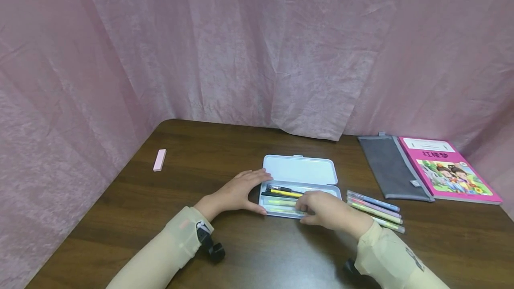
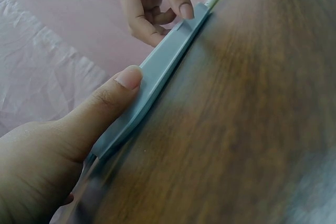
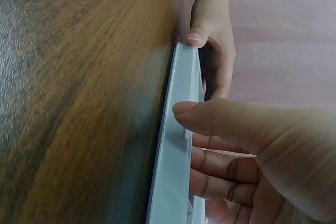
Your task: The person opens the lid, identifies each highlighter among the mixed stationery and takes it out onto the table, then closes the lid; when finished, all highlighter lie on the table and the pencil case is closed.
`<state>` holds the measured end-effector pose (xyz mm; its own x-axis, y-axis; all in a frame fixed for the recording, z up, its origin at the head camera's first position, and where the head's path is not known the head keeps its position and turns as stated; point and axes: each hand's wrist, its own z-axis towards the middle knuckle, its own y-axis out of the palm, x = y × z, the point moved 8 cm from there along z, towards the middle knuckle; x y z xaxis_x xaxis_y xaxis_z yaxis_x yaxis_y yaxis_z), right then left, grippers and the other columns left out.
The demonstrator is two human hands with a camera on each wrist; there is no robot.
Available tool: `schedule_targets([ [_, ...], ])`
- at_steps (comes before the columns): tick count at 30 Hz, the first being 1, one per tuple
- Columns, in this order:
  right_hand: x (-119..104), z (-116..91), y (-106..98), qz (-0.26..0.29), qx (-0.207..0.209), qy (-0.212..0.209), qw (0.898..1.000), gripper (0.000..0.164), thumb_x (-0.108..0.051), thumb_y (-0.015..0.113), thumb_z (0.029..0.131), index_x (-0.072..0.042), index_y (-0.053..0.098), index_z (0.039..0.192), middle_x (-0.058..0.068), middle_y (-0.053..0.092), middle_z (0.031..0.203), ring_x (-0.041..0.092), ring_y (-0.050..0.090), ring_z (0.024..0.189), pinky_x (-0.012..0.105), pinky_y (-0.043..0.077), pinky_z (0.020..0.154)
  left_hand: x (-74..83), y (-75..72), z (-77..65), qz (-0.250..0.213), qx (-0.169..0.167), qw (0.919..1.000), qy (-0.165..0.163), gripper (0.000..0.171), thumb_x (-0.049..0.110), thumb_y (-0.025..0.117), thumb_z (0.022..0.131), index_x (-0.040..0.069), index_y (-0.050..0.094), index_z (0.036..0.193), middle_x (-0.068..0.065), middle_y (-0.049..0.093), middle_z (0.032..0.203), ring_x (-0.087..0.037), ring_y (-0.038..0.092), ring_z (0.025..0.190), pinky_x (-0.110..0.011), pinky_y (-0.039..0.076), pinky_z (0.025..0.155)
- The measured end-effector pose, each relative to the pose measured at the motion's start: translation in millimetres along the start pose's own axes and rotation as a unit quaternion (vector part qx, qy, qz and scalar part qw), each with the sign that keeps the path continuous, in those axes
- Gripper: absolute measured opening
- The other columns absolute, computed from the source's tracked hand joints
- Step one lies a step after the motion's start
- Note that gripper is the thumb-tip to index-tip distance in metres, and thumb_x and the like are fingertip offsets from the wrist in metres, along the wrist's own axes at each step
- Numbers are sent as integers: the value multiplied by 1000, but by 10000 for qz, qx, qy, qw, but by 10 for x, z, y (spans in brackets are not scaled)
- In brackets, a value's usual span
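Note:
A pale blue pencil case lies with its lid folded back on the table. Its tray holds a yellow pencil, a black pen and pale yellow-green highlighters. My left hand holds the case's left end, thumb at the front corner, fingers toward the hinge. In the left wrist view that thumb presses the front wall. My right hand reaches over the tray's right part with bent fingers. Its thumb touches the front wall; whether the hidden fingertips pinch a highlighter is unclear.
Several coloured highlighters lie side by side just right of the case. Farther right are a grey zip pouch and a pink book. A pink-and-white eraser-like bar lies far left. Pink curtains hang behind the table.

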<state>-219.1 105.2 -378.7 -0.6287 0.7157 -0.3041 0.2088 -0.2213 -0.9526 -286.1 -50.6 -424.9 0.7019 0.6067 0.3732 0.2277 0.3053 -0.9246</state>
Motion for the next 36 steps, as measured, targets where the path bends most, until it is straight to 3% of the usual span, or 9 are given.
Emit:
schedule_targets([
  [7,-10,25,15,-119,-2,-6,9999,14,-16,77,79,-12,69,89,-7,54,75,1,42,65,19,39,59,-4,11,1,-8,-7,10000,-37,94,66,71,71,24,38,147,2,36,156,-14,26,147,-45,23,120],
  [19,-22,56,-4,-248,171,-68,9995,17,-13,77,79,-14,60,79,-7,50,72,4,41,65,20,38,59,2,3,16,-30,-6,10000,16,93,68,70,71,24,37,147,2,35,156,-15,26,147,-45,23,120],
  [36,24,55,-18,262,153,-92,9995,17,-14,78,79,-14,63,86,-9,51,72,3,43,67,18,40,61,-19,10,13,-68,-28,10000,-31,94,68,70,71,24,38,147,2,36,156,-15,26,147,-46,23,120],
])
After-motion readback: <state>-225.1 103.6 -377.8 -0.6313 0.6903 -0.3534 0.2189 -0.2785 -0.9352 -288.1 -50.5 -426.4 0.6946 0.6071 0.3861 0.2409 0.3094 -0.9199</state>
